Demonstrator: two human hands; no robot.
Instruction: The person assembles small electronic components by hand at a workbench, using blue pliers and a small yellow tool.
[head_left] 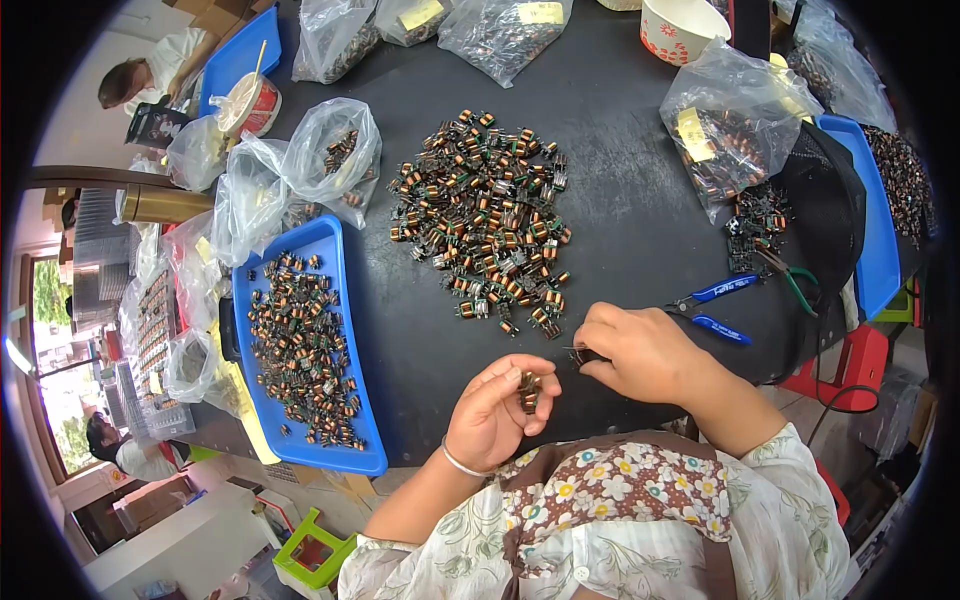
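Note:
A big heap of small copper-wound coils on dark bases lies on the black table in front of me. My left hand is closed around a small bunch of coils, palm turned up, near the table's front edge. Just to its right, my right hand pinches a small dark thing with a thin metal tip pointing left. The fingers cover most of it, so its kind cannot be made out. Blue-handled cutters lie open beyond my right hand, with green-handled pliers beside them.
On the left stands a blue tray full of coils, with clear plastic bags behind it. More bags of parts line the far edge. At right are a bag, a black mesh cover and another blue tray.

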